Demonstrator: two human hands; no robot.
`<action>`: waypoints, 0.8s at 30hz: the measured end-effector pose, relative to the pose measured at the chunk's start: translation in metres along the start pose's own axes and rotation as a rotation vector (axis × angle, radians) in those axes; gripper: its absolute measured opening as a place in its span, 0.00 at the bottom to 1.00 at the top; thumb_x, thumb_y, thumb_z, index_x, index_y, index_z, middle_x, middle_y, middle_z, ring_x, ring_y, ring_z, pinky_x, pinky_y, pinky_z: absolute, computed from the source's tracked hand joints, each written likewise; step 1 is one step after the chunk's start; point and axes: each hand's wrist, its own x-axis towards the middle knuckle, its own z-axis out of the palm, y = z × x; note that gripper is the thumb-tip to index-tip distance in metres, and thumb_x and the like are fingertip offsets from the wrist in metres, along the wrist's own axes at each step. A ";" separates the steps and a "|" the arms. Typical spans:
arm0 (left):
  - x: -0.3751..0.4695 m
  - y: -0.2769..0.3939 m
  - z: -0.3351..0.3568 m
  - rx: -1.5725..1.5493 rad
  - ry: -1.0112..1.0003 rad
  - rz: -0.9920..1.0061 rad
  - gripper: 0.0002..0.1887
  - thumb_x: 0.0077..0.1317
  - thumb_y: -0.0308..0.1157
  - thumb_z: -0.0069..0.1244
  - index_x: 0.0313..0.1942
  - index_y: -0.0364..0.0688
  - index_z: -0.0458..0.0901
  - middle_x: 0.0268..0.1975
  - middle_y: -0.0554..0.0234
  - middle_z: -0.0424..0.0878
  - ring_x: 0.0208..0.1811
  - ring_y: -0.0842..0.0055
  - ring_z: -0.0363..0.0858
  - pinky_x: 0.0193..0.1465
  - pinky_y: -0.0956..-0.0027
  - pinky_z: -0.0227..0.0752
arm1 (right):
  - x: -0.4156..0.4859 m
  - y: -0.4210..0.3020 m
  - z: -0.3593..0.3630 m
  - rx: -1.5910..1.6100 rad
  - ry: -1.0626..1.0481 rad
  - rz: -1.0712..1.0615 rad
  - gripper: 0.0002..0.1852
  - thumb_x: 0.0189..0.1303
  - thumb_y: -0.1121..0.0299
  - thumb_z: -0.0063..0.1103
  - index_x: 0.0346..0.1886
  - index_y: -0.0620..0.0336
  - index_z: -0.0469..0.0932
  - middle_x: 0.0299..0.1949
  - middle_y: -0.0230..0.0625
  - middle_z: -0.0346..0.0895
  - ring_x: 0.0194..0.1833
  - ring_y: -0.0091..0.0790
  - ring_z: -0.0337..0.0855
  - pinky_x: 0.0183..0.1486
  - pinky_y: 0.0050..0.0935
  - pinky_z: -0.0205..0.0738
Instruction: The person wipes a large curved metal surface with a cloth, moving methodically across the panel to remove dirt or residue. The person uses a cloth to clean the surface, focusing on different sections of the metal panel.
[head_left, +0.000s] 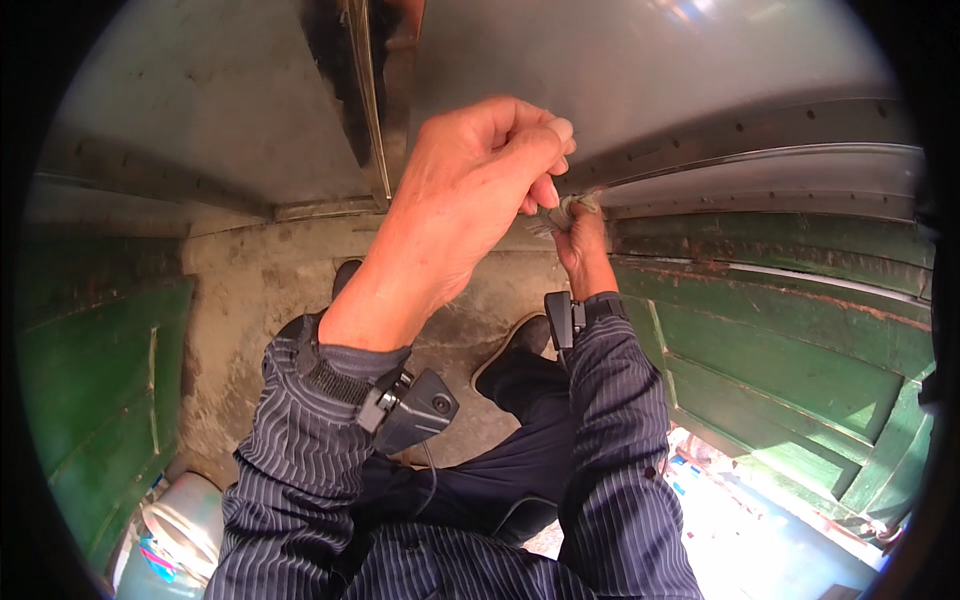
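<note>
My left hand is raised in front of a grey metal panel, its fingers curled in and the thumb laid against them. I see nothing held in it. Lower and to the right, my right hand grips a crumpled pale cloth close to the panel's lower edge. A dark metal strip with a row of rivet-like dots runs along that panel. Part of the cloth is hidden behind my left hand.
Green wooden door panels stand on the left and right. A second grey panel lies beyond a dark vertical gap. A white bucket is at lower left. My shoes rest on a worn concrete floor.
</note>
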 end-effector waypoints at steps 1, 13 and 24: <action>0.000 0.000 0.000 -0.008 -0.004 0.005 0.12 0.76 0.37 0.56 0.43 0.36 0.86 0.38 0.66 0.86 0.35 0.82 0.81 0.42 0.74 0.73 | 0.006 0.006 -0.002 0.029 -0.042 0.026 0.28 0.72 0.74 0.49 0.75 0.51 0.67 0.68 0.37 0.75 0.65 0.43 0.78 0.62 0.58 0.73; 0.005 0.006 -0.006 -0.027 0.003 -0.013 0.12 0.77 0.37 0.55 0.43 0.36 0.87 0.39 0.68 0.86 0.35 0.83 0.80 0.42 0.74 0.72 | 0.047 0.060 -0.007 0.343 0.058 0.230 0.21 0.72 0.62 0.40 0.56 0.59 0.82 0.56 0.38 0.85 0.58 0.44 0.84 0.65 0.56 0.71; 0.006 0.005 -0.001 -0.029 0.002 0.005 0.12 0.77 0.37 0.55 0.42 0.36 0.87 0.38 0.68 0.85 0.35 0.84 0.79 0.41 0.74 0.72 | 0.036 0.056 0.006 0.397 0.238 0.105 0.18 0.70 0.63 0.43 0.50 0.54 0.83 0.54 0.33 0.87 0.57 0.40 0.84 0.65 0.54 0.70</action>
